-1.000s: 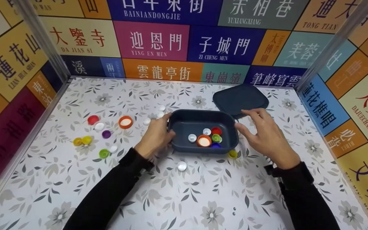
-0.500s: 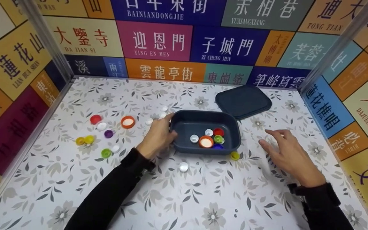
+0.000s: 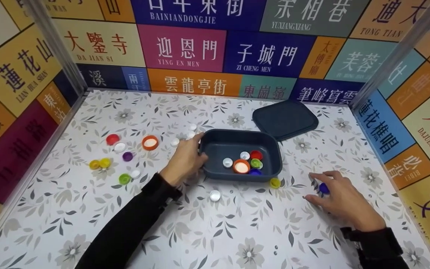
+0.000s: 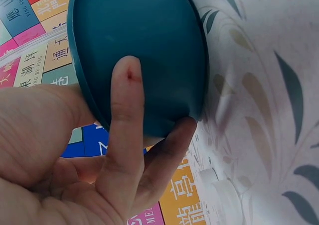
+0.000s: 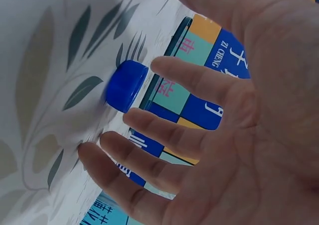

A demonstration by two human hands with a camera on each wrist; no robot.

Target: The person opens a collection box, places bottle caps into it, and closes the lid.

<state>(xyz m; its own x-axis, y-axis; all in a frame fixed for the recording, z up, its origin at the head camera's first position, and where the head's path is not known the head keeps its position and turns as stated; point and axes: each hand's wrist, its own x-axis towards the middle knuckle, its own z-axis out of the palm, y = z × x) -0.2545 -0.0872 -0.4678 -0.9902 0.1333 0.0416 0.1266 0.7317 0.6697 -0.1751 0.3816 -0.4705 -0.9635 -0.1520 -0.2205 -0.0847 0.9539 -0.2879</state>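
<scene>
The dark blue plastic box (image 3: 222, 145) stands on the table holding several bottle caps: white, red, green, blue and an orange-rimmed one (image 3: 242, 166). My left hand (image 3: 185, 158) grips the box's left end; in the left wrist view its fingers (image 4: 127, 90) lie against the outer wall, while the thumb passes behind the rim. To the right of the box, my right hand (image 3: 343, 200) hovers low with spread fingers around a blue bottle cap (image 3: 324, 188). In the right wrist view that blue cap (image 5: 125, 85) rests on the tablecloth near the fingertips, unheld.
Behind the box lies its dark lid (image 3: 286, 118). A yellow cap (image 3: 274, 182) is by the box's front right corner, a white cap (image 3: 215, 195) in front. Several more caps, including red (image 3: 112, 139), purple (image 3: 127, 156) and green (image 3: 124, 179), are scattered left. Printed panels (image 3: 185, 48) enclose the table.
My right hand has moved from beside the box's right end outward and down to the blue cap, which now shows under it. My left hand has stayed on the box.
</scene>
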